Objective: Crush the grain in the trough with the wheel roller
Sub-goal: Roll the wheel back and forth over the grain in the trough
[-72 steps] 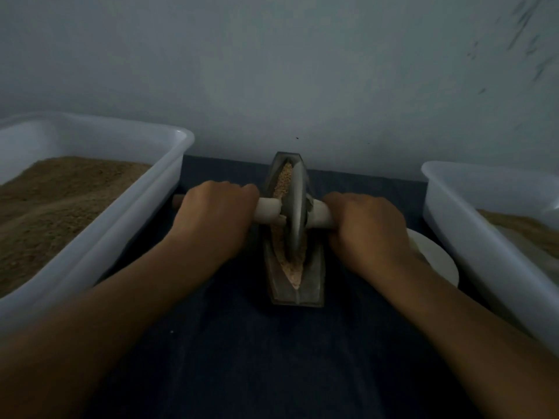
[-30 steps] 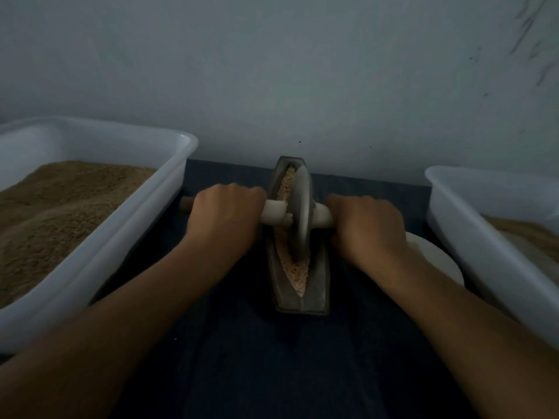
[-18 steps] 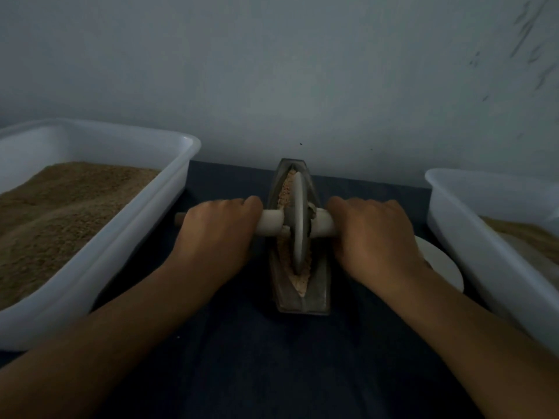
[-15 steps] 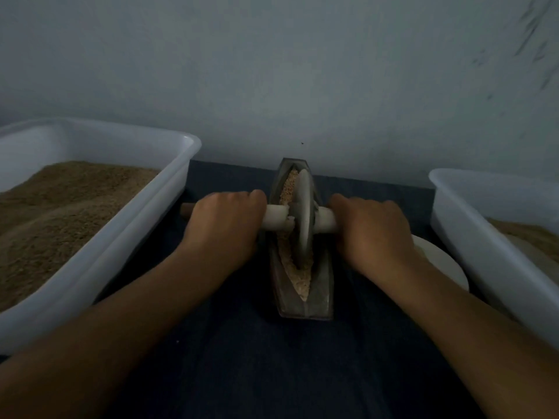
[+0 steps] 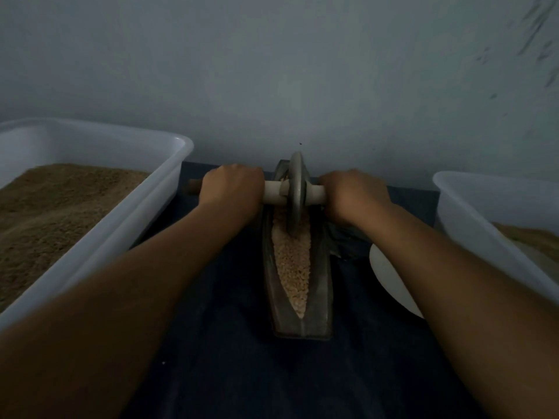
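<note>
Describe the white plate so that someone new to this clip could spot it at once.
Start at the metal trough in the middle of the dark cloth. Just right of it, under the right forearm, lies the white plate, flat and round beside the tall-walled right tub.

- Wall (image 5: pixel 272 71): plain, pale grey-blue; dark scuff marks (image 5: pixel 541 34) upper right.
- Work surface (image 5: pixel 230 358): dark blue cloth, butts against wall.
- Light: dim, even; no window or lamp visible.
</note>
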Demonstrator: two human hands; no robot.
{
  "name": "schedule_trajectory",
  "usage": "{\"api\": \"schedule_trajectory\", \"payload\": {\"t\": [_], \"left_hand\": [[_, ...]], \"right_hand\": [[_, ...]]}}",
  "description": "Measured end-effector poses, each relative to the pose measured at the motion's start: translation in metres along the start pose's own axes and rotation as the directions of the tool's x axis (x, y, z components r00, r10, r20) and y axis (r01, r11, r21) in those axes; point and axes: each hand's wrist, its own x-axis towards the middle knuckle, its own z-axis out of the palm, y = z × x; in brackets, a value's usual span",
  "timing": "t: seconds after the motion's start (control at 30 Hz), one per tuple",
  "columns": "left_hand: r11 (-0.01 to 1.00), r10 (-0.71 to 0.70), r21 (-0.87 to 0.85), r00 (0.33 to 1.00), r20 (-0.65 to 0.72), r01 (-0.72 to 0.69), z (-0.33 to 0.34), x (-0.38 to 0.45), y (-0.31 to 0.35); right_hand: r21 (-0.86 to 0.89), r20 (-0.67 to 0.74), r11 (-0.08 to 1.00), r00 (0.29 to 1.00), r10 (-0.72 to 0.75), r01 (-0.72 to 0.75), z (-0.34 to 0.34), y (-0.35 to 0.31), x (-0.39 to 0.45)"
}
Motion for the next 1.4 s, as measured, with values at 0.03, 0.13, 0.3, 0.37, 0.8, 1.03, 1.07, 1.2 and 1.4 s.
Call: {"api": "schedule_trajectory", "payload": {"t": [0.03,0.13,0.3,0.37,0.8,1.03,1.07,1.2,1.4], "left_hand": [[1.000,-0.005,0.000,1.000,0.006,0.005,0.000,-0.002,0.000],[1.000,0.003,0.004,1.000,0.019,-0.003,-0.001,-0.015,0.000],[1.000,0.017,-0.005,1.000,0.002,-0.017,-0.013,-0.048,0.001],[0.999,0.043,0.005,0.999,-0.034,-0.043,-0.016,-0.064,0.001],[0.995,0.103,0.030,0.983,-0.154,-0.099,-0.021,-0.093,0.003],[1.000,-0.009,-0.004,0.998,0.058,0.009,-0.009,-0.036,0.000],[1.000,-0.013,-0.008,0.998,0.069,0.013,-0.009,-0.027,0.001],[1.000,0.003,0.000,0.993,0.115,-0.003,-0.013,0.000,0.004],[0.999,0.015,0.038,0.989,0.146,-0.021,-0.018,0.011,0.007]], "right_hand": [[-0.011,-0.025,1.000,1.000,0.004,-0.004,0.001,-0.001,-0.005],[-0.068,-0.180,0.998,0.983,-0.020,0.008,0.005,-0.004,-0.028],[-0.144,-0.299,0.989,0.950,-0.084,0.042,0.003,-0.011,-0.070],[-0.114,-0.314,0.992,0.945,-0.093,0.060,-0.001,-0.013,-0.088],[-0.015,-0.351,0.993,0.929,-0.116,0.119,-0.005,-0.008,-0.121],[-0.079,-0.261,0.996,0.964,-0.053,0.033,0.005,-0.007,-0.056],[-0.052,-0.238,0.998,0.971,-0.038,0.026,0.006,-0.004,-0.045],[-0.002,-0.136,1.000,0.991,-0.017,0.017,0.012,0.006,-0.014],[0.053,-0.010,0.999,1.000,0.012,-0.012,0.011,0.010,-0.004]]}}
